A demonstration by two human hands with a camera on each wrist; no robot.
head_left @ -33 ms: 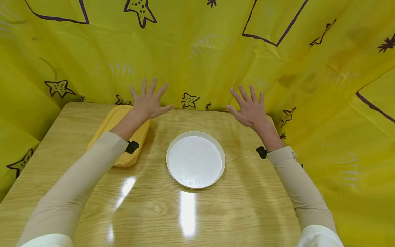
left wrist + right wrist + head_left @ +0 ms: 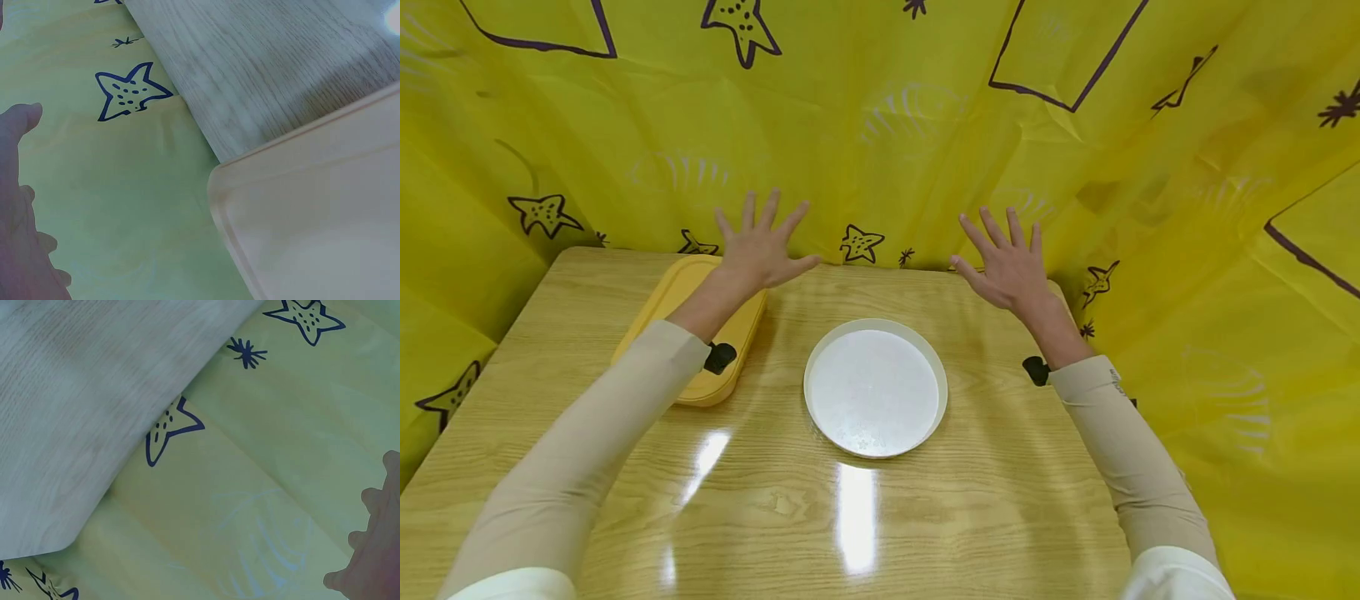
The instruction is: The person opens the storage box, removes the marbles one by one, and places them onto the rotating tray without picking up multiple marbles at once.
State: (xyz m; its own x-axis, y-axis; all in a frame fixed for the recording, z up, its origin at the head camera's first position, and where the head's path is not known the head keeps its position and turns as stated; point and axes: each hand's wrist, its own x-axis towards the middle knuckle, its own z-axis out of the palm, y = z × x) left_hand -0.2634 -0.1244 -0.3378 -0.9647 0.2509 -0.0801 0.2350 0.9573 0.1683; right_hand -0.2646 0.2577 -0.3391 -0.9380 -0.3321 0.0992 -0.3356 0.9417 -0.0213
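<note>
My left hand (image 2: 760,254) is held up with its fingers spread, over the far end of a yellow-orange lidded box (image 2: 730,325). The left forearm hides part of that box. In the left wrist view the box's lid (image 2: 312,212) fills the lower right, and the hand shows at the left edge. Across the table, my right hand (image 2: 1011,271) is also raised with spread fingers, near the far right corner, holding nothing. Between the two arms a round white shallow tray (image 2: 876,392) with a low rim lies on the table.
The wood-grain table (image 2: 790,517) meets a yellow curtain (image 2: 865,125) printed with starfish along its back and right sides. Dark wrist cameras sit under both cuffs. Bright light reflections lie on the near part of the tabletop.
</note>
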